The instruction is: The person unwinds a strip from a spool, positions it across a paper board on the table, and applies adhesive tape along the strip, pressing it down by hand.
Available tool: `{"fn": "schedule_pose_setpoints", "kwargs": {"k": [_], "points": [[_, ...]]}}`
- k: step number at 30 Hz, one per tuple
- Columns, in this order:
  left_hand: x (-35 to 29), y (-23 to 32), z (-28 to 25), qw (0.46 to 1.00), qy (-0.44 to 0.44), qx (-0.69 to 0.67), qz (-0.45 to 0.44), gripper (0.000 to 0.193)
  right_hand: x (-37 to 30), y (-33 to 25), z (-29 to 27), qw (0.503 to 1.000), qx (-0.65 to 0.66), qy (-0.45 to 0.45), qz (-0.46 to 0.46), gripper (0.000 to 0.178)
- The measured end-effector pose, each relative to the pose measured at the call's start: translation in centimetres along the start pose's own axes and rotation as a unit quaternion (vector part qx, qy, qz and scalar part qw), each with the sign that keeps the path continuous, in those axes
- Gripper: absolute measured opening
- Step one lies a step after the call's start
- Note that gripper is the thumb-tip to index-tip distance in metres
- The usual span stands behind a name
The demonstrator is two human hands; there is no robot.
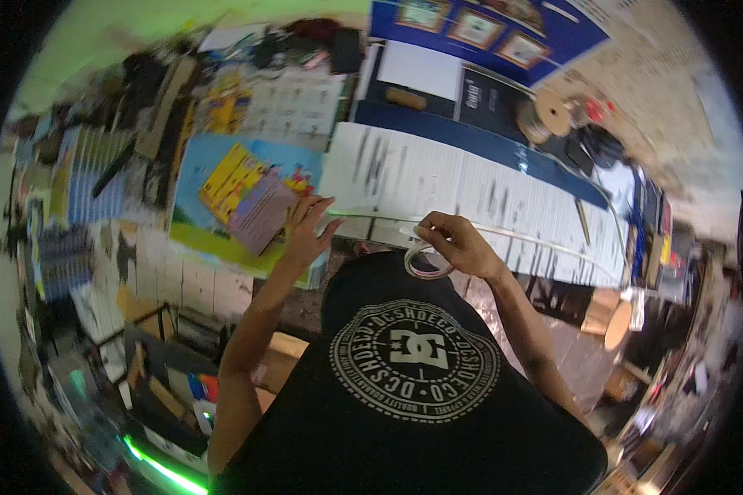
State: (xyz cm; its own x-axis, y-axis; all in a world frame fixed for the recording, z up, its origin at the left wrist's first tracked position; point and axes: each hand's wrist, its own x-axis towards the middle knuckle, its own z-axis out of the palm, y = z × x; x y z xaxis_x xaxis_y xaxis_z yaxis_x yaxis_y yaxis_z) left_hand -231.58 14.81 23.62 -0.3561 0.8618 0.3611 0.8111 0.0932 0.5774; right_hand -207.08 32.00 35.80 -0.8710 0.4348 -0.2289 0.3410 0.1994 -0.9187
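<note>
- A blue-and-yellow book [191,169] lies toward the counter's [363,246] near edge; a yellow-and-mauve booklet [252,202] rests tilted on top.
- The left hand [307,235] hovers over the book's right side, thumb and forefinger apart around the left end of a thin pale strip; contact cannot be told.
- A white tape roll [412,262] hangs below the right hand's fingers, at the counter's near edge.
- The right hand [462,245] is closed, gripping this roll.
- The pale strip [520,237] runs along the near edge toward the right end, over black-marked white sheets [454,181].
- A wire spool [545,117] stands near the far right corner.
- A pen [583,221] lies on the sheets toward the right end.
</note>
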Motion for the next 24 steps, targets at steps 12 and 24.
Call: {"fn": "schedule_pose_setpoints", "kwargs": {"k": [12, 24], "points": [[-2.5, 6.0, -1.7, 0.906, -0.002, -0.309, -0.291, 0.016, 6.4, 0.2, 6.5, 0.99, -0.068, -0.125, 0.013, 0.022], [0.1, -3.2, -1.1, 0.988, -0.11, 0.035, 0.104, 0.023, 1.4, 0.5, 0.9, 0.992, 0.086, 0.061, 0.07, 0.017]]}}
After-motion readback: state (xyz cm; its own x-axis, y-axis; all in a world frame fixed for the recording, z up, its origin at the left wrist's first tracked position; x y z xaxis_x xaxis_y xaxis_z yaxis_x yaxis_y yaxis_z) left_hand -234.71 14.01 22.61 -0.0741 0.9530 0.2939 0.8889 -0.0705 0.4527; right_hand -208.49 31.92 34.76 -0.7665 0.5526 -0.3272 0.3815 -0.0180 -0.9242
